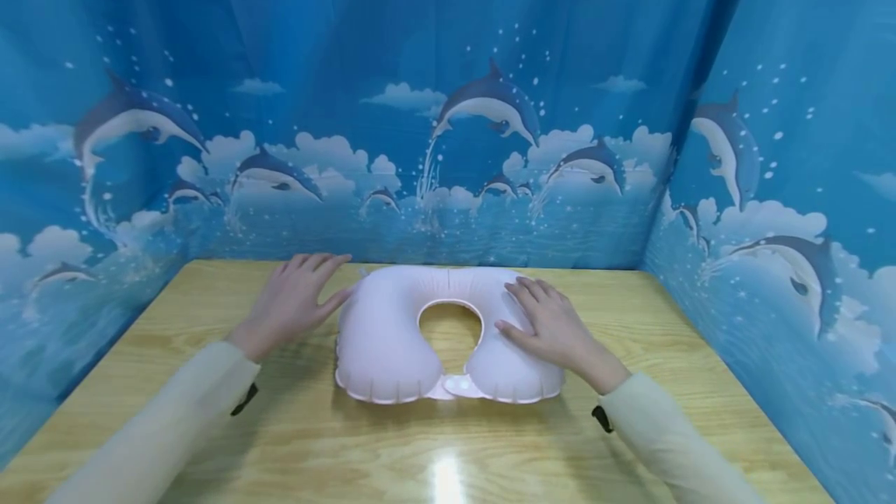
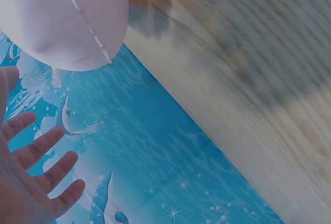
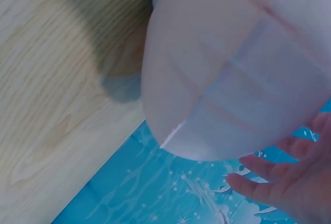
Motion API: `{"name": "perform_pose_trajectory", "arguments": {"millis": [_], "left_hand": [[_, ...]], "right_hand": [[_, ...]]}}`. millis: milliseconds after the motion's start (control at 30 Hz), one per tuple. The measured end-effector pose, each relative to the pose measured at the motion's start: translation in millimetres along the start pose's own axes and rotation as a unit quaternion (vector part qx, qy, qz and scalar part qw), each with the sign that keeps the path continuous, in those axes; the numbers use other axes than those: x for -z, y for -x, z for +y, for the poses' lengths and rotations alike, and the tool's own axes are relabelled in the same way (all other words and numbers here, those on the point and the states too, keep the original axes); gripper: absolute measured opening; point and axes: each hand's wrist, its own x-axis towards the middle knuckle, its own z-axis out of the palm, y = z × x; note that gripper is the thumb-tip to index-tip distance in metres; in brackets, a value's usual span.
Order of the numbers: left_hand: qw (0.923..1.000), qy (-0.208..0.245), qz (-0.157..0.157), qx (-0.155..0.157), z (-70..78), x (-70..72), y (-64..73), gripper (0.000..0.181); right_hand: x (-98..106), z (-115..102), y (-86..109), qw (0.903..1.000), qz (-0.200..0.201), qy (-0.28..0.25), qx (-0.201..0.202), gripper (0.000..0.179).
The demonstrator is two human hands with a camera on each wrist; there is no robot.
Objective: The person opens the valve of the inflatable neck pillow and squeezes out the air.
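A pale pink inflated neck pillow (image 1: pixel 392 333) lies on the wooden table, its U opening towards me. A small tab with a snap (image 1: pixel 458 386) bridges the two ends of the U. My left hand (image 1: pixel 290 302) hovers beside the pillow's left side, fingers spread and thumb pointing at it. In the left wrist view, a gap shows between that hand (image 2: pixel 31 167) and the pillow's seamed edge (image 2: pixel 83 12). My right hand (image 1: pixel 553 325) is at the right lobe, its fingers extended over the upper surface. The right wrist view has those fingers (image 3: pixel 258 169) along the pillow's rounded side.
The wooden table (image 1: pixel 294 434) runs back to a blue curtain (image 1: pixel 336 84) printed with dolphins and clouds. More of that curtain (image 1: pixel 826 138) stands along the right side. Both forearms wear pale sleeves, with a dark strap end (image 1: pixel 602 418) under the right one.
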Motion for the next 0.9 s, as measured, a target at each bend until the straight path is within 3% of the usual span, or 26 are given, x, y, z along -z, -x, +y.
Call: {"name": "perform_pose_trajectory", "arguments": {"millis": [200, 467, 900], "left_hand": [[1.0, 0.005, 0.004, -0.006, 2.0, -0.2, -7.4, 0.056], [0.9994, 0.011, -0.032, -0.007, -0.1, -8.9, -17.0, 0.055], [0.9975, 0.041, -0.057, -0.009, -2.4, -18.6, -29.9, 0.047]], "right_hand": [[-5.0, -3.8, -4.2, 0.9999, -0.002, 0.012, -0.004, 0.06], [-9.0, -5.9, -5.2, 0.9999, -0.006, 0.002, -0.009, 0.058], [-13.0, -6.7, -4.3, 0.9998, -0.006, -0.005, -0.019, 0.057]]}}
